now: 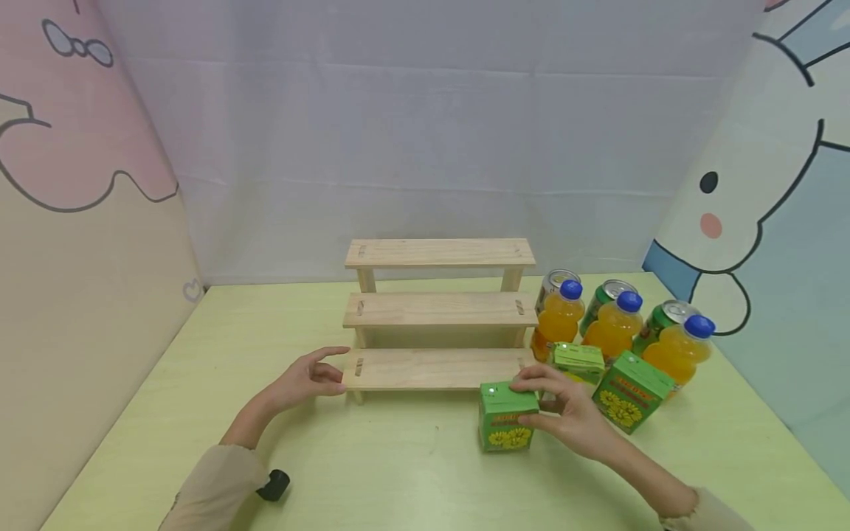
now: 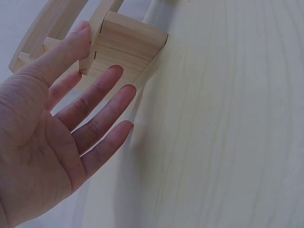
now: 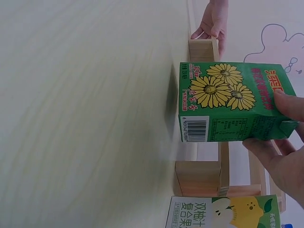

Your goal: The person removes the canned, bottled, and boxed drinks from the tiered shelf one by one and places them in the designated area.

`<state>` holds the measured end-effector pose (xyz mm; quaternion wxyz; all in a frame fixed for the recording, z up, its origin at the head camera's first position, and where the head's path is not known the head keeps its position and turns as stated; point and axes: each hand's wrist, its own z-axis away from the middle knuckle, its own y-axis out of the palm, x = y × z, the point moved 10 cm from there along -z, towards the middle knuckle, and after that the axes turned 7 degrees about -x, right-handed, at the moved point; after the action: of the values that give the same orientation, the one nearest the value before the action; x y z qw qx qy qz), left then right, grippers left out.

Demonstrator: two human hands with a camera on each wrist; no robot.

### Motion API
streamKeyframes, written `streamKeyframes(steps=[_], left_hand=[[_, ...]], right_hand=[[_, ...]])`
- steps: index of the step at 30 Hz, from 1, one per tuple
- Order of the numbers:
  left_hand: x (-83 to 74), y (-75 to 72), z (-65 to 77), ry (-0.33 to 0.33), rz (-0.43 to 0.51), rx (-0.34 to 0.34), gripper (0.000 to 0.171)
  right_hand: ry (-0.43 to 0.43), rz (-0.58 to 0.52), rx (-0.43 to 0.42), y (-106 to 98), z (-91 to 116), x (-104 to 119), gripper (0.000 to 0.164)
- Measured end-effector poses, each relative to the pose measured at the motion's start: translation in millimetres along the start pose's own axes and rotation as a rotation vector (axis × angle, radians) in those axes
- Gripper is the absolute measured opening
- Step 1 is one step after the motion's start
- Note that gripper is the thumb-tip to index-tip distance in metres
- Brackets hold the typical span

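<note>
My right hand (image 1: pixel 567 413) pinches a green drink carton (image 1: pixel 506 431) with yellow chrysanthemums on it, thumb and fingers at its upper part. In the right wrist view the carton (image 3: pixel 223 92) is in front of the lowest step of a wooden three-step shelf (image 1: pixel 438 369). The head view places it by that step's right front corner. My left hand (image 1: pixel 308 380) is at the left end of the same step, its fingers spread and mostly straight. The left wrist view has the thumb (image 2: pixel 78 40) against the board's end, with the other fingers beside the shelf leg (image 2: pixel 128 42).
To the right of the shelf stand several orange drink bottles (image 1: pixel 611 328) with blue caps, and drink cans (image 1: pixel 664 317) behind them. A light green carton (image 1: pixel 578 358) and another green carton (image 1: pixel 631 391) stand in front. A pale curtain (image 1: pixel 425 147) hangs behind.
</note>
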<state>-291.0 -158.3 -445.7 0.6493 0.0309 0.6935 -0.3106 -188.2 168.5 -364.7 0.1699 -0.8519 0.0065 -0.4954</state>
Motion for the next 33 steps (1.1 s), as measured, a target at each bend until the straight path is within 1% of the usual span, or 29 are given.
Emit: streamKeyframes(steps=[9, 13, 18, 21, 29, 33], left_hand=[[-0.7, 0.9, -0.1, 0.002, 0.002, 0.007, 0.069], [1.6, 0.2, -1.3, -0.003, -0.009, 0.005, 0.069], [0.7, -0.7, -2.3, 0.004, -0.021, 0.005, 0.069], [1.1, -0.8, -2.8, -0.004, -0.016, 0.002, 0.069], [1.2, 0.3, -2.6, -0.011, -0.003, 0.007, 0.070], [1.3, -0.1, -2.9, -0.013, -0.003, 0.005, 0.070]], right_hand=[[0.012, -0.023, 0.010, 3, 1, -5, 0.037], [0.032, -0.016, 0.002, 1, 2, -7, 0.037], [0.051, 0.000, -0.008, 0, 2, -11, 0.037], [0.056, 0.005, -0.012, -1, 3, -12, 0.038], [0.045, 0.006, -0.016, -1, 6, -13, 0.038], [0.021, 0.013, -0.016, 0, 7, -12, 0.040]])
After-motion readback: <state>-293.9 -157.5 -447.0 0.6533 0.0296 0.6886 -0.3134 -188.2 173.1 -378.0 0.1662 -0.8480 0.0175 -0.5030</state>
